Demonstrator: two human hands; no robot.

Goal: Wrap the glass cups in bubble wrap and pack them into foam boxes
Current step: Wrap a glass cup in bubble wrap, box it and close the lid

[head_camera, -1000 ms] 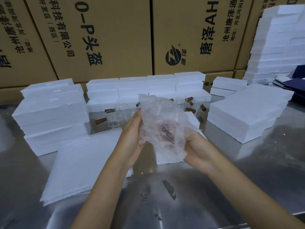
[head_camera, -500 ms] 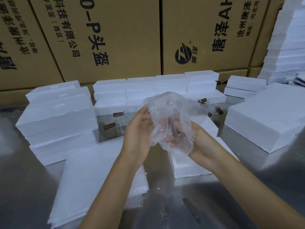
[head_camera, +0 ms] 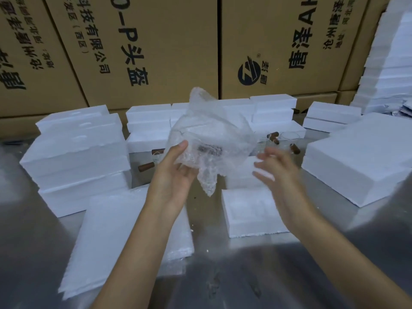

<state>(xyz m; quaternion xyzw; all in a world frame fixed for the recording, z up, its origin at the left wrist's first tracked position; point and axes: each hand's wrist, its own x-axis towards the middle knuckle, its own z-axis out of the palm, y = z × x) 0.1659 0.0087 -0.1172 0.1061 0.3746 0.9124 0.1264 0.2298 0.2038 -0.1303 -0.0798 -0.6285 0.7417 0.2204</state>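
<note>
Letting go with my right hand (head_camera: 273,166), now loose-fingered beside the bubble wrap (head_camera: 209,139), I keep the wrapped cup (head_camera: 210,150) gripped in my left hand (head_camera: 176,172) above the surface (head_camera: 245,275), probably ready for the open foam box (head_camera: 249,212) below.

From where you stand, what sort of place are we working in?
Most likely a warehouse or factory packing station. Printed cardboard cartons are stacked as a wall behind a metal table, which is crowded with stacks of white foam boxes, and unwrapped glass cups wait at the back.
</note>
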